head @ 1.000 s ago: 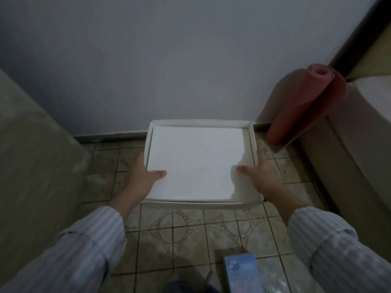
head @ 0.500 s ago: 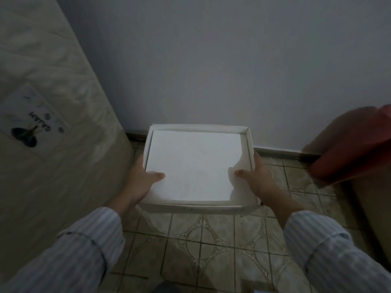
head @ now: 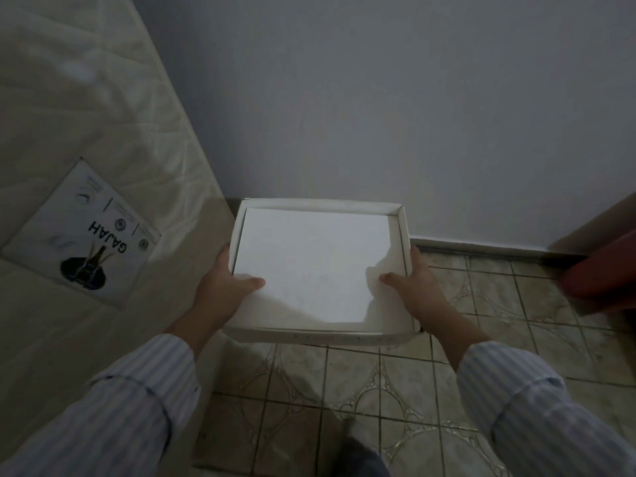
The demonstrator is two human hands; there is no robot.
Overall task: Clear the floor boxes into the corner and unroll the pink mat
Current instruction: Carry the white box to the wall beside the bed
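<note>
I hold a flat white box (head: 318, 266) level in front of me, above the tiled floor, its far edge close to the wall. My left hand (head: 220, 287) grips its left side with the thumb on top. My right hand (head: 414, 290) grips its right side the same way. The rolled pink mat (head: 600, 270) shows only partly at the right edge, leaning near the wall. Both arms wear striped sleeves.
An upright mattress (head: 86, 166) with a label (head: 82, 232) stands on the left, meeting the grey wall (head: 378, 98) in a corner just behind the box. Patterned floor tiles (head: 344, 390) spread below. My foot (head: 358, 452) shows at the bottom.
I have turned left with the box in both hands. The mattress now fills the left side, the pink mat has slid to the right edge, and the blue box on the floor is out of view.
</note>
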